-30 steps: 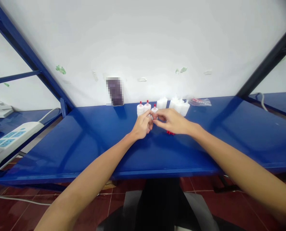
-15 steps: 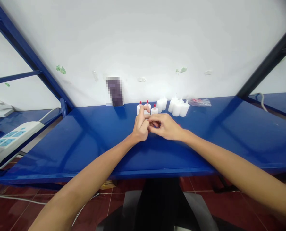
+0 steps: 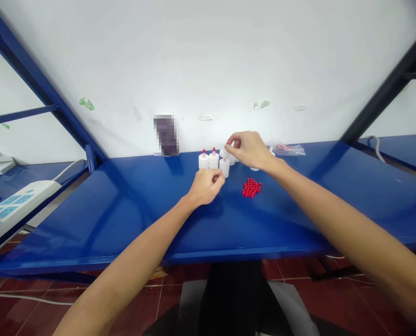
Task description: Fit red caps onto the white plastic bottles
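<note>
My left hand (image 3: 206, 185) is closed in a fist low over the table, just in front of a white bottle (image 3: 224, 169). Whatever its curled fingers hold, if anything, is hidden. With thumb and fingertips my right hand (image 3: 247, 148) pinches the top of a tilted white bottle (image 3: 224, 152), above the one near my left hand. To the left stand two white squeeze bottles, a nearer-left one (image 3: 203, 161) and its neighbour (image 3: 213, 161), both with red tips. Below my right wrist lies a cluster of small red caps (image 3: 252, 187).
More white bottles (image 3: 232, 160) stand behind my right hand, partly hidden. A clear plastic bag (image 3: 289, 149) with red bits lies by the wall. A blurred dark panel (image 3: 167, 135) leans there. The blue table (image 3: 124, 205) has metal uprights; a power strip (image 3: 19, 200) is at left.
My hands were together; now they are apart. The right has moved up and away to the bottles, uncovering the red caps. My left hand has closed its raised fingers.
</note>
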The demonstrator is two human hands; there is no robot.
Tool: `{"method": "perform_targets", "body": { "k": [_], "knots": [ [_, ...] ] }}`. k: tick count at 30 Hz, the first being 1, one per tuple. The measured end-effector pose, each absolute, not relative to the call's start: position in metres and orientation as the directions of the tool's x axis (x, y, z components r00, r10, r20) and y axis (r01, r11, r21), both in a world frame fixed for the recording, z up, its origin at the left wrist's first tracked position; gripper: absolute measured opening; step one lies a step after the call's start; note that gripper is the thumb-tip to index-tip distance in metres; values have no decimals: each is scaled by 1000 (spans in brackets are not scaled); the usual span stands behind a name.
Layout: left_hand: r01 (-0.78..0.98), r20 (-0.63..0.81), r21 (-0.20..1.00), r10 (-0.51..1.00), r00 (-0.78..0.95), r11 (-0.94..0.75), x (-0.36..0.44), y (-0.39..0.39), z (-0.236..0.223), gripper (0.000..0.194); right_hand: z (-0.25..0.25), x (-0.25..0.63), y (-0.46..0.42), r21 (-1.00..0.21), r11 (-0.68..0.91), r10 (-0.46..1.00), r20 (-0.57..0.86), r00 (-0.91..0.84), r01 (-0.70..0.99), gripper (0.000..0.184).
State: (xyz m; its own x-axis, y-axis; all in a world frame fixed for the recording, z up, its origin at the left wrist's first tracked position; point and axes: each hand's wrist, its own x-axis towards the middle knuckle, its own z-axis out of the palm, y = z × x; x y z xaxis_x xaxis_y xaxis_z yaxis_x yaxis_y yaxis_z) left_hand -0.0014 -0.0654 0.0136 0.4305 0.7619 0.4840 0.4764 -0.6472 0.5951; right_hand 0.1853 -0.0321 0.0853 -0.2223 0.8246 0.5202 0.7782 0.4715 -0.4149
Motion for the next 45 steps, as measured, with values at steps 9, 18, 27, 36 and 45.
{"method": "perform_targets", "body": {
  "k": [9,18,27,36,45],
  "knots": [
    [464,603,721,796,-56,-514,-29,-39,14,10,63,187,-38,-538,412,903,349,-251,735,25],
    [532,498,491,723,479,-690,-24,-48,13,20,44,184,-27,-881,206,970,128,-205,426,26],
    [647,299,418,769,565,-637,-20,-43,7,30,46,179,-18,-917,137,975,58,-215,374,33],
    [655,256,402,766,590,-639,-21,-44,7,27,81,254,-41,-360,203,841,540,25,911,29],
    [664,244,402,773,585,-630,-20,-42,8,28,51,297,-40,-408,23,975,211,70,913,41]
  ]
}}
